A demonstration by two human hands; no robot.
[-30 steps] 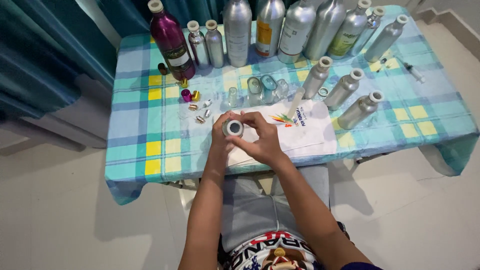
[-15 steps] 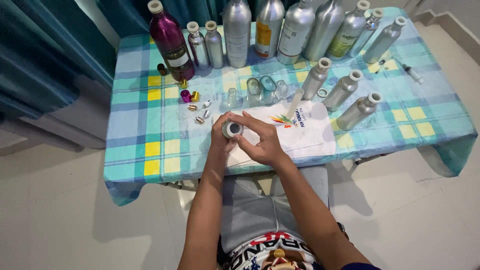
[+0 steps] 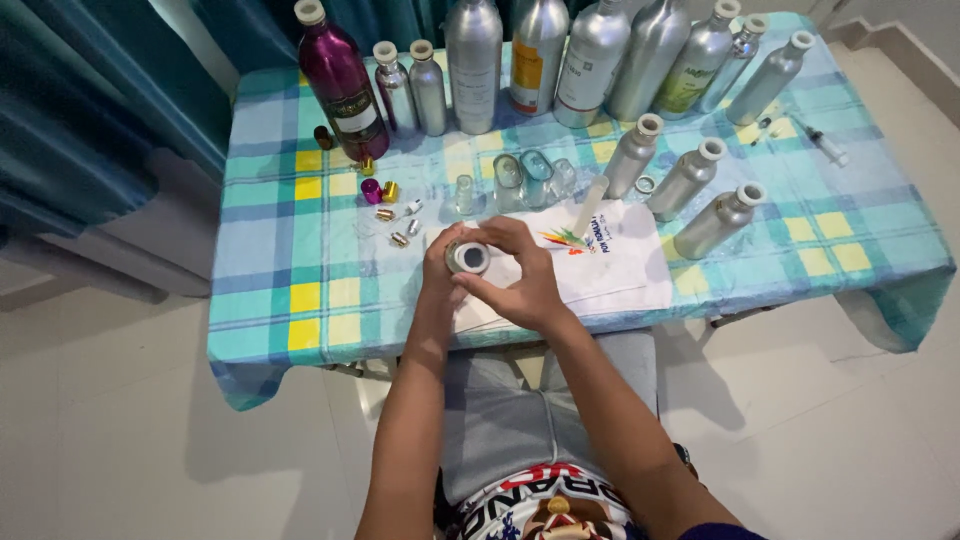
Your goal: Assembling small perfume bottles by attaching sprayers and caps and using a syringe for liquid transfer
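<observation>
A person sits at a small table [image 3: 300, 300] with a blue, white and yellow check cloth on it. Both hands are up over the near middle of the table, close together. The left hand [image 3: 443, 268] and the right hand [image 3: 520, 285] hold one small round thing, a cap [image 3: 467, 257], between them. It is silver at the edge and dark in the middle, and its open end faces up at the camera. The left fingers curl around its left side. The right fingers [image 3: 500, 232] bend over its top and right side, and the thumb is under it. Both hands grip it tight.

Just under the hands lies a white cloth [image 3: 620, 265] with some colour print on it. A thin white tube [image 3: 590, 205] lies on its far edge.

Far back stands a row of tall silver bottles [image 3: 473, 60]. At the left end of the row is a purple bottle [image 3: 340, 85]. To the right of the hands, three small silver bottles [image 3: 685, 180] with white tops lean in a line. Just past the hands stand a few little clear glass jars [image 3: 520, 175]. To the left of them lie tiny caps [image 3: 380, 190], pink, gold and silver. A syringe [image 3: 825, 145] lies far right.
</observation>
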